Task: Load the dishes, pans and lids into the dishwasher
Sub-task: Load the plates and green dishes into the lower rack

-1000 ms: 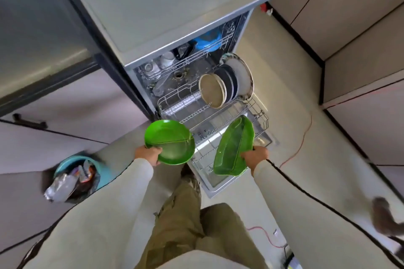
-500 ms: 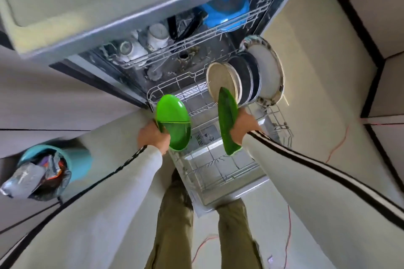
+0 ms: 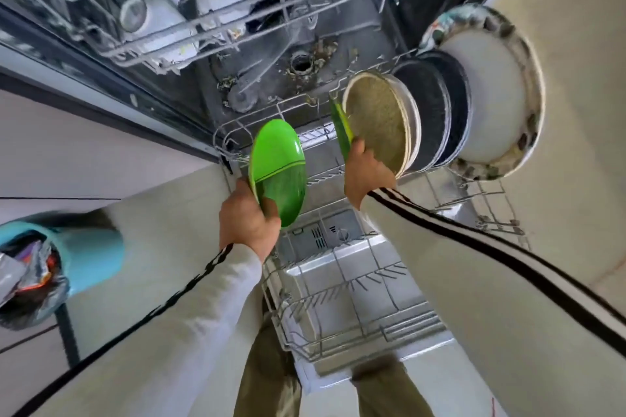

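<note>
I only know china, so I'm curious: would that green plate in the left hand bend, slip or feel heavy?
Probably stiff: the plate shows no sag though the left hand grips only its lower edge. Likely light, as that one-edge grip carries it. Its glossy face may be slippery.

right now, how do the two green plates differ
The left plate shows its broad face; the right plate is edge-on, a thin sliver. The left plate hangs apart at the rack's left edge; the right plate is beside the tan plate in the row. Both are green, gripped by the left hand and right hand.
</note>
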